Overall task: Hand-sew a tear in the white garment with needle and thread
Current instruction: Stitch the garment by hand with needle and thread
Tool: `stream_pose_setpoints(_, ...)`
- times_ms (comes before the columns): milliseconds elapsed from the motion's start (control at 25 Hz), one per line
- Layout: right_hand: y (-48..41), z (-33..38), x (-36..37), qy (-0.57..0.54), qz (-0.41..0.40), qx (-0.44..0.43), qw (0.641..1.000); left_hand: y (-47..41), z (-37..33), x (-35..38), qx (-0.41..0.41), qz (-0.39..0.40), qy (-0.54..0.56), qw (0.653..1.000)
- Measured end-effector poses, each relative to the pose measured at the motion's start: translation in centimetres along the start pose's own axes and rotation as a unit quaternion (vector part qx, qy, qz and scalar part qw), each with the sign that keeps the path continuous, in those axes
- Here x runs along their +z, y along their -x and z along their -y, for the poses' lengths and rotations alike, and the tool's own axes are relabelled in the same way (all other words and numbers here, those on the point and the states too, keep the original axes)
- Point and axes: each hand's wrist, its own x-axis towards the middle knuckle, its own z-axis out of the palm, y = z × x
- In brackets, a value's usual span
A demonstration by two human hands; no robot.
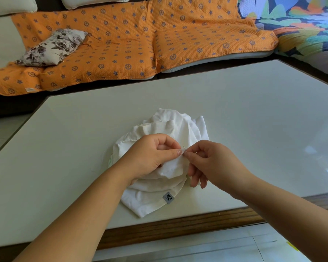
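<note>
Two hands meet at the centre of the frame over the crumpled white garment [165, 148], which lies on the pale table [254, 114] near its lower edge. My left hand [150, 157] pinches a fold of the cloth between thumb and forefinger; my right hand [210, 163] pinches the needle [184, 147], its tip rising just above the fold. Thread is too fine to make out. Upper left, a floral cushion [51, 48] rests on the orange sofa cover [131, 44].
</note>
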Motion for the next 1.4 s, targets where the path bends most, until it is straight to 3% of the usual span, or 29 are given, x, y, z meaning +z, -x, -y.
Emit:
stream_pose_setpoints(200,0.1,0.1,0.2,-0.019,0.002,0.001,1.0,0.0,0.1,0.1,-0.005,0.013,0.003,1.0)
stream_pose_setpoints(560,-0.2,0.0,0.5,-0.137,0.01,0.02,0.99,0.1,0.1,1.0,0.046,-0.033,-0.125,0.991)
stream_pose_setpoints(720,-0.3,0.4,0.2,-0.115,-0.01,0.039,0.993,0.0,-0.1,1.0,0.043,-0.026,-0.114,0.992)
stream_pose_setpoints(880,-1.9,0.8,-2.3,-0.036,-0.107,0.034,0.993,0.1,-0.1,0.6,0.015,0.007,-0.085,0.996)
stream_pose_setpoints(920,-2.2,0.9,-3.0,-0.047,-0.124,0.034,0.991,0.2,0.0,0.5,0.006,0.014,-0.076,0.997)
stream_pose_setpoints(1000,-2.7,1.2,-4.1,-0.183,-0.113,0.046,0.975,0.2,0.0,0.4,-0.008,0.019,-0.06,0.998)
stream_pose_setpoints(1080,-3.1,1.3,-4.8,-0.367,-0.079,0.053,0.925,0.2,-0.1,0.4,-0.016,0.026,-0.032,0.999)
stream_pose_setpoints(1160,-3.6,1.1,-5.6,-0.448,-0.084,0.039,0.889,0.2,-0.3,0.3,-0.023,0.034,-0.008,0.999)
stream_pose_setpoints(1240,-4.2,0.7,-6.2,-0.458,-0.125,0.013,0.88,0.3,-0.3,0.2,-0.031,0.043,0.007,0.999)
stream_pose_setpoints(1400,-5.0,-0.1,-7.5,-0.358,-0.232,-0.015,0.904,0.2,-0.3,0.2,-0.04,0.048,0.015,0.998)
